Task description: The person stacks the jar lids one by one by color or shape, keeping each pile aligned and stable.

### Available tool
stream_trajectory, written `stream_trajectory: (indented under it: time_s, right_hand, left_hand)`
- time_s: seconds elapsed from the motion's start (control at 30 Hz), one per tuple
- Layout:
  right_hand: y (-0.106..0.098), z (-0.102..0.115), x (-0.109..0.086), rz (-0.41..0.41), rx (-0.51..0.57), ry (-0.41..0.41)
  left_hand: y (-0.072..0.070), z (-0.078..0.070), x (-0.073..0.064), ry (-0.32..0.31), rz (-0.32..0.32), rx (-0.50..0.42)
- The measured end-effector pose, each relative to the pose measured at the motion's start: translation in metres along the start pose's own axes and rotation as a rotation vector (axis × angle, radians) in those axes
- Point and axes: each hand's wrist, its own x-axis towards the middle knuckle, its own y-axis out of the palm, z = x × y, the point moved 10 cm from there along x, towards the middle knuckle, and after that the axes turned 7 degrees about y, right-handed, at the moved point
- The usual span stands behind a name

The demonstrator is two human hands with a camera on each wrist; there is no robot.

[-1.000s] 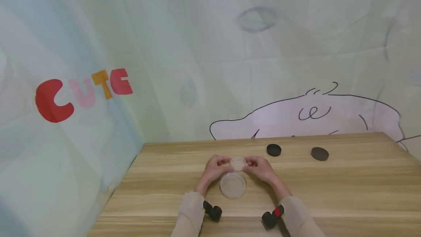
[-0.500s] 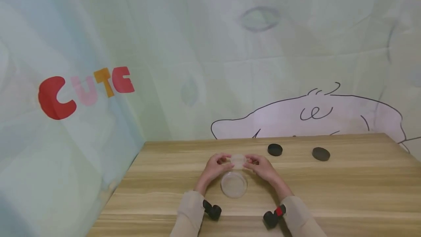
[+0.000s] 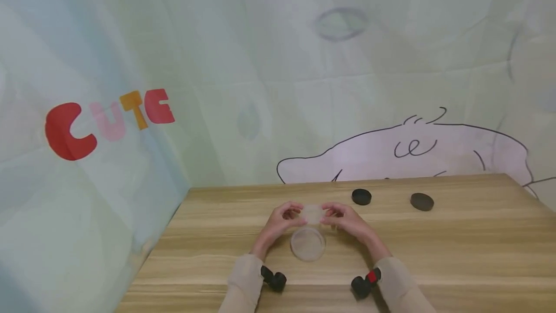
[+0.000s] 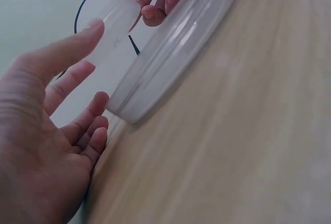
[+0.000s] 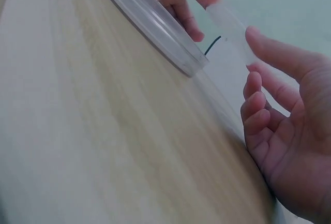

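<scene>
Between both hands is a small translucent round disc (image 3: 312, 214), thin-looking and faintly whitish, held off the table. Thumb and fingers of my left hand (image 3: 281, 220) pinch its left edge, and my right hand (image 3: 346, 220) pinches the opposite edge. The disc (image 4: 116, 25) is tilted in the left wrist view, where the lower fingers of the left hand (image 4: 46, 110) are bent loosely. Nearer to me, a larger clear round shallow dish (image 3: 308, 244) lies on the table, apart from the hands. Its ridged side wall (image 5: 155, 25) shows in the right wrist view.
Two black round lid-like discs (image 3: 361, 197) (image 3: 422, 202) lie toward the back of the wood-grain table (image 3: 208, 255), right of the hands. A printed cloth backdrop (image 3: 260, 86) hangs behind and to the left. Dark wrist cameras (image 3: 276, 281) are strapped over both sleeves.
Both forearms have spread slightly outward. The small disc stays between the hands, with a little more of it showing between the fingertips. The larger dish and black discs have not moved on the table.
</scene>
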Motion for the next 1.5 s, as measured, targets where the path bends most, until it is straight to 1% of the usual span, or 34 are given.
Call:
stream_trajectory:
  time_s: [0.1, 0.23, 0.4, 0.5, 0.6, 0.7, 0.77, 0.9, 1.03, 1.37, 1.5]
  right_hand:
    - [0.003, 0.003, -0.001, 0.039, 0.017, -0.002]
    - [0.007, 0.015, -0.006, 0.079, 0.001, -0.027]
    - [0.014, 0.032, -0.017, 0.110, -0.098, -0.101]
    - [0.020, 0.036, -0.022, 0.132, -0.157, -0.134]
    - [0.027, 0.038, -0.027, 0.155, -0.180, -0.155]
    - [0.033, 0.037, -0.031, 0.170, -0.191, -0.157]
    - [0.035, 0.035, -0.032, 0.163, -0.212, -0.164]
    - [0.034, 0.029, -0.031, 0.135, -0.243, -0.161]
    - [0.034, 0.023, -0.030, 0.133, -0.243, -0.142]
    - [0.037, 0.016, -0.029, 0.136, -0.240, -0.127]
    - [0.038, 0.012, -0.029, 0.134, -0.246, -0.121]
  left_hand:
    - [-0.002, -0.005, -0.004, 0.000, 0.004, -0.021]
    - [-0.006, -0.014, -0.011, 0.001, 0.008, -0.042]
    - [-0.009, -0.022, -0.020, 0.015, 0.053, -0.029]
    - [-0.010, -0.024, -0.026, 0.022, 0.084, -0.011]
    - [-0.010, -0.026, -0.031, 0.037, 0.118, 0.011]
    - [-0.008, -0.027, -0.037, 0.055, 0.153, 0.031]
    - [-0.005, -0.027, -0.040, 0.057, 0.175, 0.027]
    - [0.002, -0.020, -0.042, 0.028, 0.206, 0.029]
    - [0.005, -0.013, -0.042, -0.006, 0.210, 0.064]
    - [0.008, -0.011, -0.045, 0.008, 0.236, 0.130]
    - [0.009, -0.011, -0.047, 0.009, 0.246, 0.131]
